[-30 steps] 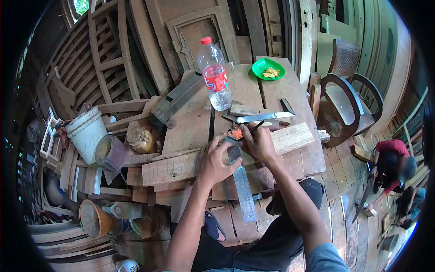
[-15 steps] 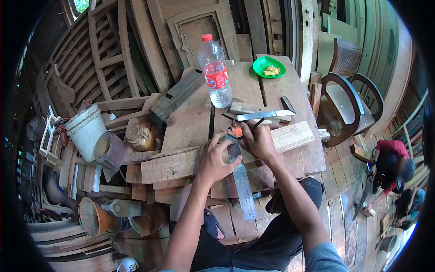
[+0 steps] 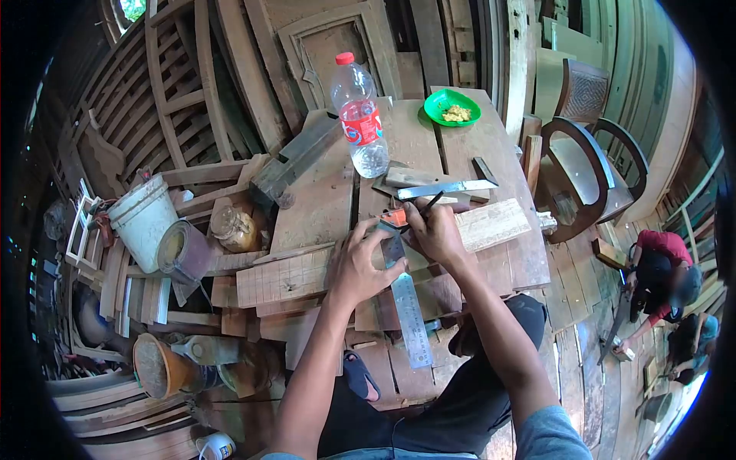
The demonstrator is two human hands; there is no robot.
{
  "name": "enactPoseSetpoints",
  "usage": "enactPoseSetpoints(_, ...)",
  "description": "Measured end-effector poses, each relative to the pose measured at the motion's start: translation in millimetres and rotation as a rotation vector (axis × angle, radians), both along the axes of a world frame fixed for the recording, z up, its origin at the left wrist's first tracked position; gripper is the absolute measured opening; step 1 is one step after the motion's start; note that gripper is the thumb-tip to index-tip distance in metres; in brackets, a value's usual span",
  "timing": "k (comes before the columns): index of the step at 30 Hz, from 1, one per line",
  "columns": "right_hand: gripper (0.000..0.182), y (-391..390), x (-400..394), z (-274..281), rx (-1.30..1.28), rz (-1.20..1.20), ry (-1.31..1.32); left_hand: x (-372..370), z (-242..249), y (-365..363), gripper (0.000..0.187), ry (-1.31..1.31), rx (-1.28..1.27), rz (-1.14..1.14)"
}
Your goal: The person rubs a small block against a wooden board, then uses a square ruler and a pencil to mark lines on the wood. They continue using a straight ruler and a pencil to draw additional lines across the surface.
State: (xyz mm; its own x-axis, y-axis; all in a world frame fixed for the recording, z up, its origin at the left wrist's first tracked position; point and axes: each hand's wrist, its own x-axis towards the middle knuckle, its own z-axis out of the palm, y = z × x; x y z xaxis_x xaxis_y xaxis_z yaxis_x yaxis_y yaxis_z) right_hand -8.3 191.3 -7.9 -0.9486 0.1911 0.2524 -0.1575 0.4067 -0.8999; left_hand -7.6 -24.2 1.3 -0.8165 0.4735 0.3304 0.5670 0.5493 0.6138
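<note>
A steel ruler with an orange head, which looks like a combination square (image 3: 411,318), lies across a long wooden board (image 3: 284,280) marked with several thin lines. My left hand (image 3: 362,261) is closed around the square near its orange end, thumb on the blade, pressing it against the board. In my right hand (image 3: 435,232) is a slim dark pencil (image 3: 434,201), its upper end sticking out above the fingers. That hand rests beside the orange head; the pencil's point is hidden under it. The board's paler right end (image 3: 492,225) reaches out past my right hand.
On the bench (image 3: 307,218) stand a plastic bottle (image 3: 360,123) and a green dish (image 3: 452,109) holding yellowish food. Another metal blade (image 3: 448,189) lies just beyond my hands. Buckets (image 3: 139,218) and a jar (image 3: 235,229) are at left. Two people (image 3: 663,268) work on the floor at right.
The view has shifted slightly. My right hand has tilted a little, with the pencil's upper end moving up and left. My left hand stays on the square.
</note>
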Motion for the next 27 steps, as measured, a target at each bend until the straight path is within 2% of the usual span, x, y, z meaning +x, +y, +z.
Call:
enactPoseSetpoints(6,0.03,0.0,-0.1,-1.1,0.055,-0.003,0.078,-3.5,-8.7,-0.1,0.049,0.032,0.062,-0.018)
enactPoseSetpoints(12,0.033,4.0,3.0,5.4,0.009,0.061,-0.027,-2.7,-6.0,-0.6,0.049,0.034,0.033,-0.007)
enactPoseSetpoints(15,0.034,3.9,-3.0,-1.6,0.099,0.039,0.125,-2.6,-8.0,0.4,0.049,0.021,0.046,0.004)
enactPoseSetpoints(18,0.037,3.3,-2.5,-1.0,0.094,0.031,0.132,-2.7,-9.9,-0.4,0.05,0.038,0.019,0.023)
enactPoseSetpoints(19,0.037,1.8,4.4,9.1,-0.045,0.052,-0.061,-2.1,-9.1,-0.1,0.05,0.049,0.003,0.031)
enactPoseSetpoints(27,0.036,2.9,-2.0,-2.1,-0.015,0.071,0.045,-2.7,-5.7,0.0,0.049,0.051,0.018,0.004)
